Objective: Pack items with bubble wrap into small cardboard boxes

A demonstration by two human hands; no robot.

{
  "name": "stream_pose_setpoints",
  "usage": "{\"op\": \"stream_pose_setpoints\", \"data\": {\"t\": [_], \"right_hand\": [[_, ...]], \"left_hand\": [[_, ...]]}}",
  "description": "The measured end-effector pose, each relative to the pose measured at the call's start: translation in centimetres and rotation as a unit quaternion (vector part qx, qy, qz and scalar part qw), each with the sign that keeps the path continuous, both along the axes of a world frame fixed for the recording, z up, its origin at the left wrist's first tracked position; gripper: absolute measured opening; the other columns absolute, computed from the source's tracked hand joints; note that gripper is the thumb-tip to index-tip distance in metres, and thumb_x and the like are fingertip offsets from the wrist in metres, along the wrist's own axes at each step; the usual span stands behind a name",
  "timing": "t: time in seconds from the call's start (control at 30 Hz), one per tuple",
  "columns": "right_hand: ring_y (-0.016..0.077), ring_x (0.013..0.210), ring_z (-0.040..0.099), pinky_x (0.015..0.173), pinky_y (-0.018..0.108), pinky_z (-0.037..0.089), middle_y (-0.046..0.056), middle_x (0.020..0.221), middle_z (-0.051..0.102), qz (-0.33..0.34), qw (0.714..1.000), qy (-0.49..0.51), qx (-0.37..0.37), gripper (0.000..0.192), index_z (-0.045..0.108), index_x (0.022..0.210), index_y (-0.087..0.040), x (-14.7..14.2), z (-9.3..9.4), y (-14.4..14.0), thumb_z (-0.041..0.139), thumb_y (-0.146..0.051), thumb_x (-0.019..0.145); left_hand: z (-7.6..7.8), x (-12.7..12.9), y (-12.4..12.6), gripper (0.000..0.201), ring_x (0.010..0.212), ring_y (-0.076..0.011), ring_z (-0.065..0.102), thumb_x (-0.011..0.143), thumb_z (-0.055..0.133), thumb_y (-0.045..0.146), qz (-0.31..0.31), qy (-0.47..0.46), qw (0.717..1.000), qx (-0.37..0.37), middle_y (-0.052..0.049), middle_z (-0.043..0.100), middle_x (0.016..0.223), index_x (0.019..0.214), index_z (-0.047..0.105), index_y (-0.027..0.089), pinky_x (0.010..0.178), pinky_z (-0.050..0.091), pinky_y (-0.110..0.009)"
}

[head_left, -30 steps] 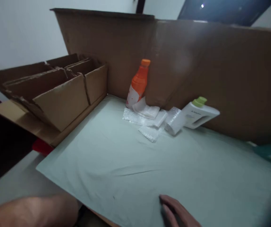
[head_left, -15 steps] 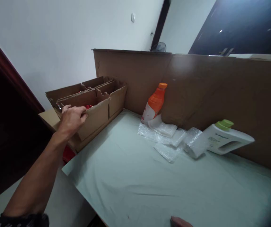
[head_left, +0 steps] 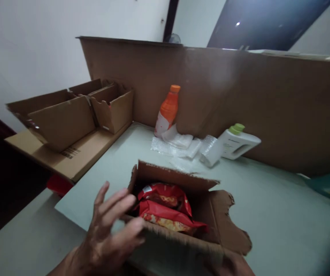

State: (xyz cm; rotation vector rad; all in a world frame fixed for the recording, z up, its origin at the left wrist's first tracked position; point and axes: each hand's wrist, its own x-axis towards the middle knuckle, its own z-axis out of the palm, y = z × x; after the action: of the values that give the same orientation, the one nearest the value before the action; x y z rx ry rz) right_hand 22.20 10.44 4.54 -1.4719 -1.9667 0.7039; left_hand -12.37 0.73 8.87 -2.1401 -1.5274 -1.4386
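Observation:
An open brown cardboard box [head_left: 176, 178] stands on the pale green sheet [head_left: 274, 218] right in front of me. Red snack packets [head_left: 165, 203] lie inside it. My left hand [head_left: 107, 230] is at the box's near left corner, fingers spread, thumb along the near rim. Only a small part of my right hand [head_left: 231, 266] shows at the bottom edge, beneath the box's torn right flap; its grip is hidden.
Two open cardboard boxes [head_left: 64, 119] sit on a flat carton at the left. A tall cardboard wall [head_left: 240, 96] runs along the back. Against it stand an orange bottle [head_left: 167, 111], bubble wrap pieces [head_left: 182, 145] and a white jug with a green cap [head_left: 238, 142].
My left hand reached to the boxes at the left. Now a box with red packets stands in front of me and one box is gone from that row.

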Motion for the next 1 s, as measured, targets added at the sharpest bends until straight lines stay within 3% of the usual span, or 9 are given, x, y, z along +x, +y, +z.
{"op": "stream_pose_setpoints", "data": {"t": [0.1,0.2,0.3,0.43,0.63,0.73,0.83,0.93,1.0], "right_hand": [[0.0371,0.107,0.071,0.090,0.046,0.060,0.011,0.116,0.076,0.055,0.997,-0.028,-0.042,0.057,0.074,0.118,-0.025,0.4,0.0,-1.1,0.075,-0.050,0.068],[0.0364,0.118,0.066,0.097,0.047,0.057,0.014,0.131,0.069,0.069,0.996,-0.022,-0.052,0.065,0.063,0.135,-0.020,-0.6,-0.4,-1.5,0.071,-0.043,0.075],[0.0358,0.124,0.063,0.099,0.047,0.056,0.014,0.135,0.067,0.056,0.998,0.000,-0.001,0.064,0.059,0.139,-0.019,-1.5,-1.5,-1.2,0.067,-0.037,0.078],[0.0340,0.117,0.068,0.090,0.039,0.061,0.010,0.129,0.071,-0.001,0.997,0.032,0.069,0.051,0.069,0.127,-0.023,-0.1,-3.7,-0.2,0.066,-0.037,0.079],[0.0367,0.098,0.074,0.081,0.041,0.062,0.011,0.105,0.080,-0.102,0.995,0.021,0.006,0.042,0.078,0.101,-0.017,5.5,-3.8,3.2,0.063,-0.047,0.076],[0.0372,0.080,0.076,0.065,0.040,0.063,0.010,0.083,0.080,-0.136,0.990,0.003,-0.039,0.036,0.075,0.079,-0.019,7.3,-2.9,5.4,0.069,-0.053,0.068],[0.0356,0.081,0.076,0.068,0.040,0.063,0.011,0.087,0.080,-0.149,0.988,0.027,-0.042,0.040,0.075,0.085,-0.018,7.5,-3.3,6.3,0.070,-0.055,0.070],[0.0355,0.094,0.075,0.078,0.041,0.063,0.011,0.101,0.080,-0.171,0.982,0.078,-0.015,0.049,0.073,0.110,-0.019,7.1,-4.9,6.0,0.066,-0.054,0.076],[0.0364,0.097,0.075,0.078,0.040,0.064,0.008,0.098,0.081,-0.191,0.977,0.094,-0.010,0.049,0.073,0.114,-0.024,6.9,-6.1,5.7,0.068,-0.052,0.075]], "left_hand": [[-3.0,0.3,0.5,0.101,0.144,-0.0349,0.041,0.072,0.085,0.029,0.066,-0.213,0.969,-0.108,-0.010,0.038,0.160,0.156,0.028,0.038,0.115,0.040,-0.055],[-4.4,1.0,1.5,0.112,0.131,-0.0322,0.057,0.075,0.081,0.045,0.096,-0.419,0.871,-0.237,-0.013,0.052,0.149,0.161,0.010,0.034,0.106,0.052,-0.046],[-4.2,2.3,2.6,0.112,0.118,-0.0280,0.067,0.075,0.079,0.051,0.102,-0.482,0.831,-0.259,-0.008,0.066,0.132,0.161,0.009,0.034,0.102,0.054,-0.043],[-5.0,4.5,4.2,0.107,0.116,-0.0257,0.068,0.077,0.078,0.049,0.100,-0.495,0.825,-0.252,-0.006,0.069,0.127,0.160,0.013,0.034,0.097,0.058,-0.037],[-7.7,9.5,8.4,0.061,0.127,-0.0324,0.061,0.080,0.073,0.039,-0.029,-0.395,0.877,-0.273,-0.014,0.061,0.140,0.136,0.060,0.020,0.109,0.050,-0.044],[-6.9,10.8,11.5,0.054,0.132,-0.0314,0.056,0.080,0.067,0.030,-0.080,-0.361,0.891,-0.264,-0.013,0.060,0.143,0.133,0.063,0.019,0.113,0.045,-0.045],[-5.1,9.8,15.6,0.044,0.115,-0.0272,0.068,0.081,0.056,0.025,-0.106,-0.377,0.870,-0.299,-0.012,0.072,0.123,0.121,0.070,0.015,0.102,0.054,-0.040],[-3.5,8.0,21.3,0.034,0.100,-0.0233,0.072,0.083,0.050,0.019,-0.024,-0.319,0.887,-0.332,-0.009,0.077,0.103,0.108,0.073,0.013,0.092,0.056,-0.036],[-2.9,7.5,25.9,0.029,0.103,-0.0231,0.070,0.085,0.053,0.016,0.035,-0.273,0.900,-0.340,-0.010,0.075,0.109,0.107,0.071,0.013,0.094,0.054,-0.036]]}}
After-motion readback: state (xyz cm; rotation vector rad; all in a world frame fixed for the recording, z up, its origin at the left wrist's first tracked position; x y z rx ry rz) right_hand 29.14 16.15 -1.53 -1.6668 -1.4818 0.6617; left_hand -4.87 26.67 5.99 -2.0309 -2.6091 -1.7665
